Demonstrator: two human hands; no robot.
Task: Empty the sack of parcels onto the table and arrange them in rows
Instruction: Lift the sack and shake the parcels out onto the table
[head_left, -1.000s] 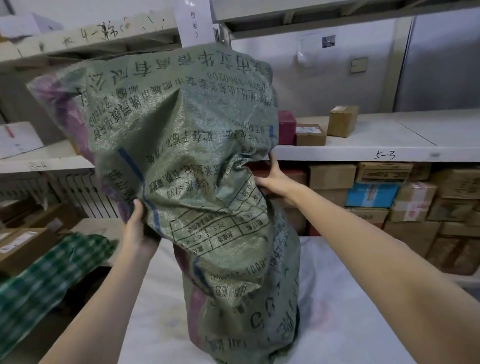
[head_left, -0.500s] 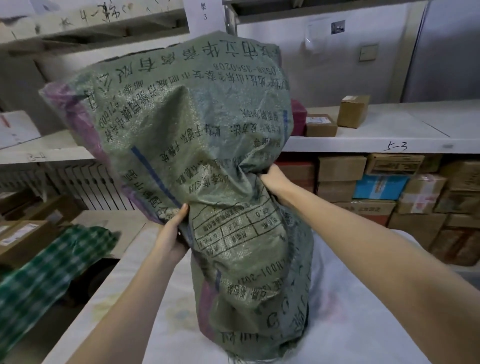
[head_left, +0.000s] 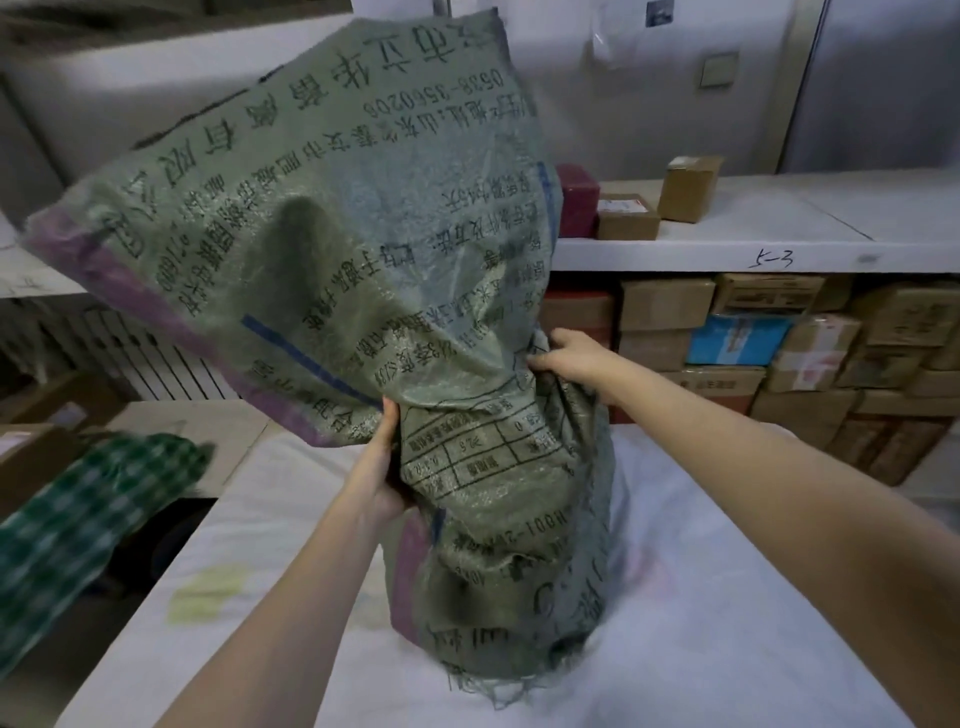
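Upending sack (head_left: 337, 234): left hand (head_left: 382, 470) and right hand (head_left: 571, 358) both clench its pinched waist, mouth resting on table (head_left: 727, 597) below them. Parcels unseen. Lift straight up, shake gently, so they drop mid-table.

Both arms bare here: left hand (head_left: 382, 483) at centre, forearm uncovered down to the bottom edge; right hand (head_left: 571, 358) likewise, uncovered to the lower right corner.

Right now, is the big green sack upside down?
Upside down: the sack has its frayed end on the table and its printing is inverted.
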